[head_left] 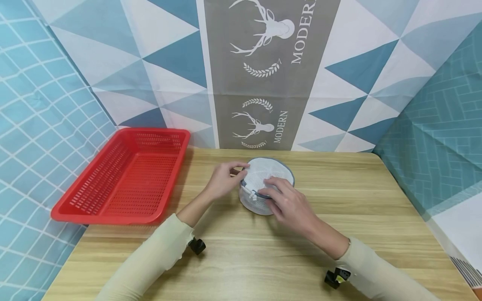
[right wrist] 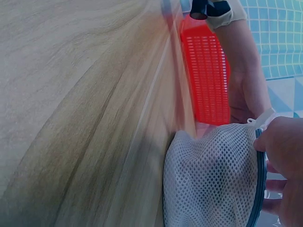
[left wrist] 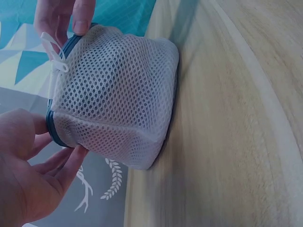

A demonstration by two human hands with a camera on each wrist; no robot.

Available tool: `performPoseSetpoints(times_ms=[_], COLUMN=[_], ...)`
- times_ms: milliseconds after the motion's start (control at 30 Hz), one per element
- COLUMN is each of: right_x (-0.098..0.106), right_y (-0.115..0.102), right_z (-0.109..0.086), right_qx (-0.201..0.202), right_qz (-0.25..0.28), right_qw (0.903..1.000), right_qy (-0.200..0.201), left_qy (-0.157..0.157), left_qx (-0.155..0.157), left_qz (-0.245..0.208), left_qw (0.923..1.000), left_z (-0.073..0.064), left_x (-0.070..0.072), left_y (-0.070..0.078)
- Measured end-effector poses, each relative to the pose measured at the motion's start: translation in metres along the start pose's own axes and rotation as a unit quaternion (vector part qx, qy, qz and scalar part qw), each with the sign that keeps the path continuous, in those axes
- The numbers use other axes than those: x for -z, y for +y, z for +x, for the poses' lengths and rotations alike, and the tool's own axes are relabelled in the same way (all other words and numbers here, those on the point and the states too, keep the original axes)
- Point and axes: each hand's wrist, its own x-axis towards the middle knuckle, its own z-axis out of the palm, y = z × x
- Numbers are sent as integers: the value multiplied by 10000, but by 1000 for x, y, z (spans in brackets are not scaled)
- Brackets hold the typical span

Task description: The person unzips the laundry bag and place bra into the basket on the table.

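While the left hand [head_left: 226, 179] and right hand [head_left: 290, 205] pinched its blue zippered rim [head_left: 293, 179], the cylindrical white mesh bag [left wrist: 113, 92] stood top-covered, full closure unconfirmed.

I work in what looks like a makeshift booth: creased printed sheets [head_left: 49, 113] enclose my wood-grain table [head_left: 256, 263] on three sides, showing tile patterns, triangles and deer heads [head_left: 282, 29] with "MODERN". Whether this is inside a home, I cannot tell.
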Motion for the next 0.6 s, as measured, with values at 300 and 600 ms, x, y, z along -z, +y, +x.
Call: performPoseSetpoints(times_ms=[300,600], right_x=[1,1], right_y=[4,9], right_z=[0,-1], right_qx=[-12,-239], right_qz=[2,-30], right_qw=[10000,9996], right_qy=[3,-119], left_qy=[-35,-10], left_qx=[-7,226], left_qz=[62,194], left_qw=[10000,9996], left_z=[-4,-16], left_x=[1,2], left_y=[1,0])
